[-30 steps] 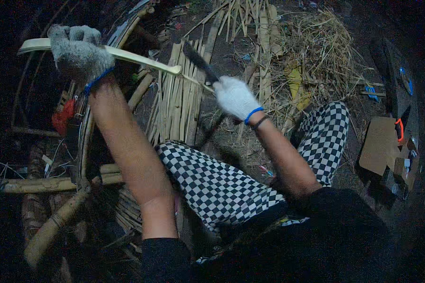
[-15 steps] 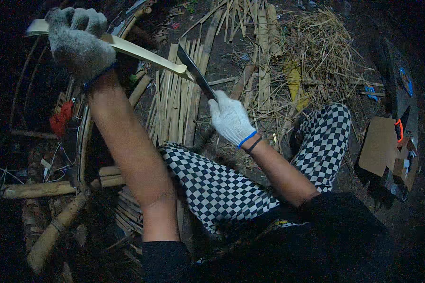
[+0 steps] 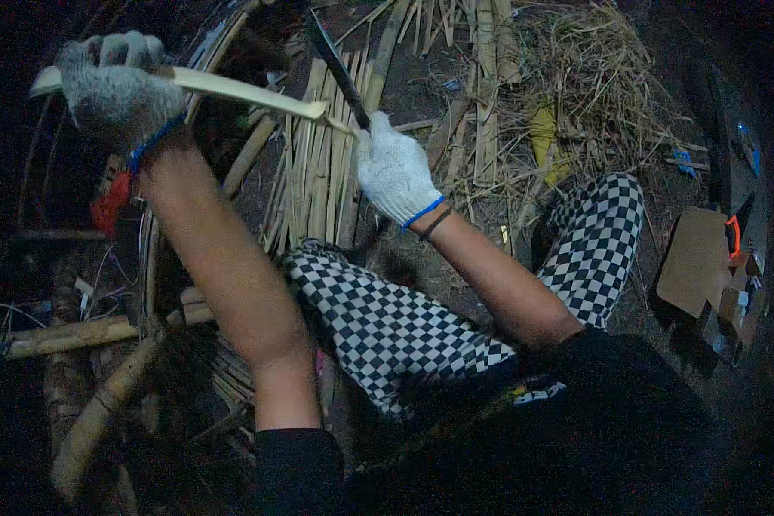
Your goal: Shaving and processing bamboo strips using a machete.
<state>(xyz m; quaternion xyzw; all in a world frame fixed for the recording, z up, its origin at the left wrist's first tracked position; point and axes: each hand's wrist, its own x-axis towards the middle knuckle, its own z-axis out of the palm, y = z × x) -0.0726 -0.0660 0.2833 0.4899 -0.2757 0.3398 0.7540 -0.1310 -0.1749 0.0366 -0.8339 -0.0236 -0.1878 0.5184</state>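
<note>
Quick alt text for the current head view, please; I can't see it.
A person's gloved left hand grips a pale strip, while the gloved right hand holds a dark-bladed knife near the strip's end. Split sticks lie on the ground, with a heap of dry straw further right. The person wears checkered trousers.

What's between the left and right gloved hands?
In the head view: the pale strip, running from the left hand toward the right hand, which grips a dark knife. Behind the strip shows a bundle of slats.
</note>
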